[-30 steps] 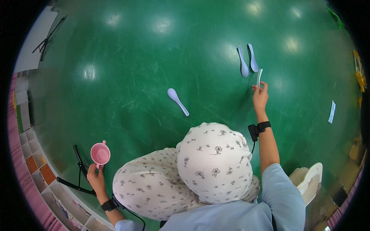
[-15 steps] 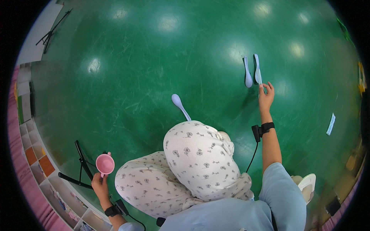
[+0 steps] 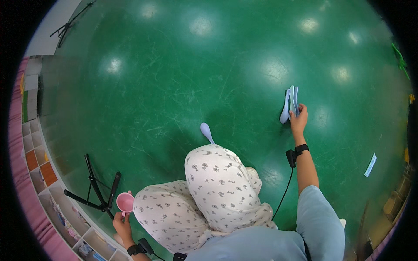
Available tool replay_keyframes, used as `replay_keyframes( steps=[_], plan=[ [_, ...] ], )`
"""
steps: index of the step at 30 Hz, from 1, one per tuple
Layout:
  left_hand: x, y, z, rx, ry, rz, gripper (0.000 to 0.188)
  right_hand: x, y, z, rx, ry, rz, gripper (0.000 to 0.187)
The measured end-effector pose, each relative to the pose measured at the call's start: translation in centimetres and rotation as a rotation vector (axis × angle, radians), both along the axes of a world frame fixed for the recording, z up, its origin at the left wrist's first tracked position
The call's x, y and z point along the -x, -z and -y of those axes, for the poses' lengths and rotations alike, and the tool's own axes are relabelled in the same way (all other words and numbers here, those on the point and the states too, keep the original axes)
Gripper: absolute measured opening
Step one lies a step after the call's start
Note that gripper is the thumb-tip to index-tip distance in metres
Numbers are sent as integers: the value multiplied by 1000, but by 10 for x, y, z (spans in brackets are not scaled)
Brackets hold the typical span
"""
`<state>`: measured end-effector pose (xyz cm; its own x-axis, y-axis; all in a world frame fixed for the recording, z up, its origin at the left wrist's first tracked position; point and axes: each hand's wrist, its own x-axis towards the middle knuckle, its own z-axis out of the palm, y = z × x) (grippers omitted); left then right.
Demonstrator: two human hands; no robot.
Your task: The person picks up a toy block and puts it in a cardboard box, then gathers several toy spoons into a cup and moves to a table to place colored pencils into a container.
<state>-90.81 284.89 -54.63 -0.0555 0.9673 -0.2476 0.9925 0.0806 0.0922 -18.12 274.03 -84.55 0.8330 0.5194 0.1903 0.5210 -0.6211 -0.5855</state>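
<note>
A small pink two-handled cup [image 3: 125, 202] is at the lower left, beside my knee. My left hand [image 3: 123, 226] is closed on its lower handle. At the right, my right hand [image 3: 298, 119] is closed on a pale mint spoon [image 3: 292, 98], whose bowl end my fingers partly hide. The pale spoon lies between two lavender spoons: the left lavender spoon [image 3: 285, 108] shows its whole length, while the right lavender spoon [image 3: 296, 93] is partly behind my fingers. Another lavender spoon [image 3: 206, 131] lies on the floor in front of my raised knee, its handle end hidden.
Black tripod legs [image 3: 99, 198] stand next to the cup, with white storage shelves [image 3: 58, 191] beyond at the left. A slim pale blue packet [image 3: 370, 165] lies on the green floor [image 3: 174, 87] at the right. Another black stand [image 3: 67, 26] is far left.
My right hand has brought the pale spoon in between the two lavender spoons, which now lie closer together. The cup, still in my left hand, has come nearer my knee.
</note>
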Motion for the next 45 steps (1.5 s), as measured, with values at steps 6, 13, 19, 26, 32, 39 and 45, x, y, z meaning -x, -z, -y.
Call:
replay_keyframes(
  steps=[6, 13, 19, 26, 32, 39, 45],
  plan=[
    [-28, 1, -24, -26, 103, 26, 17, 0, -13, 13, 150, 10, -13, 39],
    [-44, 10, -44, -70, 147, 110, 18, 36, -26, -35, 193, -37, 138, 39],
    [-43, 3, -45, -47, 143, 59, 18, 62, -24, -44, 453, 98, 204, 36],
    [-22, 21, -45, -36, 107, 46, 17, 147, -25, -54, 64, -617, -394, 16],
    [-39, 4, -41, 42, 58, 108, 16, 215, -8, -71, 327, -937, -336, 30],
    [-52, -19, -45, 88, 57, 81, 17, 218, -8, -57, 535, -728, -320, 29],
    [-36, 2, -66, -21, 138, 151, 18, 174, -17, -76, 559, -669, 196, 14]
  ],
)
